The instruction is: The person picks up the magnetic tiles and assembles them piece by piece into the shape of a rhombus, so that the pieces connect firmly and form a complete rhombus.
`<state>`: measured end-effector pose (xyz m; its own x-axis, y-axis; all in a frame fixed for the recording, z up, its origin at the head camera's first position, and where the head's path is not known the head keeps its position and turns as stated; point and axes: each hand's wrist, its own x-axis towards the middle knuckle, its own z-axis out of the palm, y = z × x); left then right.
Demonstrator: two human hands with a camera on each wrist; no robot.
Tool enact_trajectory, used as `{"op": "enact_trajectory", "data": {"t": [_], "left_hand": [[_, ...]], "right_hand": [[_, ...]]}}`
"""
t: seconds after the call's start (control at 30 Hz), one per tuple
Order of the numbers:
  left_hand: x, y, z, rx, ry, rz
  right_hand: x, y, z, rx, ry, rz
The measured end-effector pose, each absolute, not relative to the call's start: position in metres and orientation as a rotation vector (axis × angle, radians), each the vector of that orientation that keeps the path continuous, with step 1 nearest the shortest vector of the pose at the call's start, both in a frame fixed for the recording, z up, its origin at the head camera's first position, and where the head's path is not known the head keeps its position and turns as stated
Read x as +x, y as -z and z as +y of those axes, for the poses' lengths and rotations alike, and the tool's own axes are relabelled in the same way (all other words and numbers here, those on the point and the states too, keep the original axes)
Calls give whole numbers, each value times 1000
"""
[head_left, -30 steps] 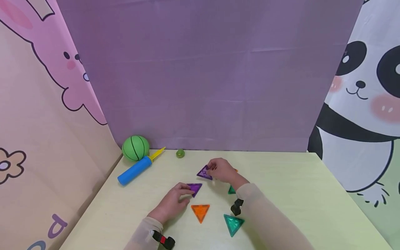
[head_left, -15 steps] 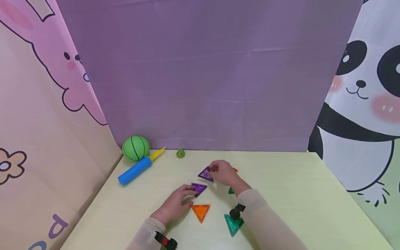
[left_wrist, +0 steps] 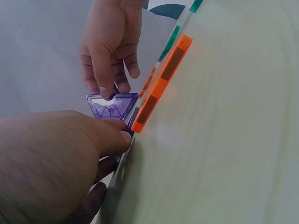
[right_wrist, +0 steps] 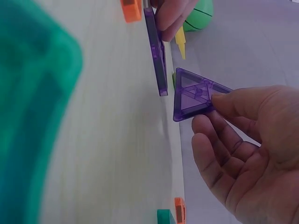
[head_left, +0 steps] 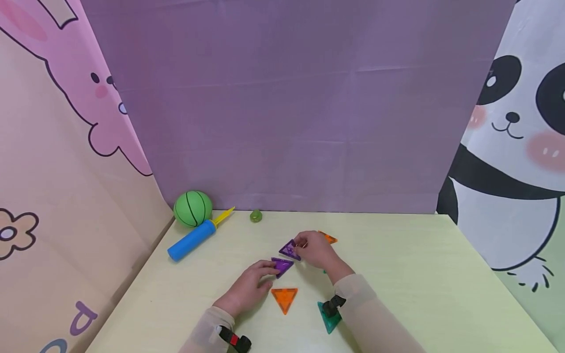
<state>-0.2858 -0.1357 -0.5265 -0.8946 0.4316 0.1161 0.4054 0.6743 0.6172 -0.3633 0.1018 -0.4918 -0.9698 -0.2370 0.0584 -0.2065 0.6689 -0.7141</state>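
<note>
My right hand pinches a translucent purple triangular magnetic tile by its edge, tilted above the table. In the right wrist view this tile sits between thumb and forefinger. Just nearer, my left hand grips a second purple triangular tile between thumb and fingers. The two purple tiles are very close; in the right wrist view a narrow gap shows between them. An orange triangular tile lies just right of the left hand's thumb.
A green triangular tile lies partly under the right wrist camera. Another orange tile and a mostly hidden green one lie beyond the right arm. At the back left are a green ball, a blue pump and a small green object.
My right hand has come down and nearer with its purple tile, closing on the other one. My left hand has shifted its tile slightly right. The farther orange tile shows more.
</note>
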Motion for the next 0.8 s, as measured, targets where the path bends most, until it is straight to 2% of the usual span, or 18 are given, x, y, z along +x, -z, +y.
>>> {"op": "enact_trajectory", "data": {"t": [0.8], "left_hand": [[-287, 528, -134, 763, -1040, 2816]], "right_hand": [[-355, 490, 99, -492, 1169, 2806]]}}
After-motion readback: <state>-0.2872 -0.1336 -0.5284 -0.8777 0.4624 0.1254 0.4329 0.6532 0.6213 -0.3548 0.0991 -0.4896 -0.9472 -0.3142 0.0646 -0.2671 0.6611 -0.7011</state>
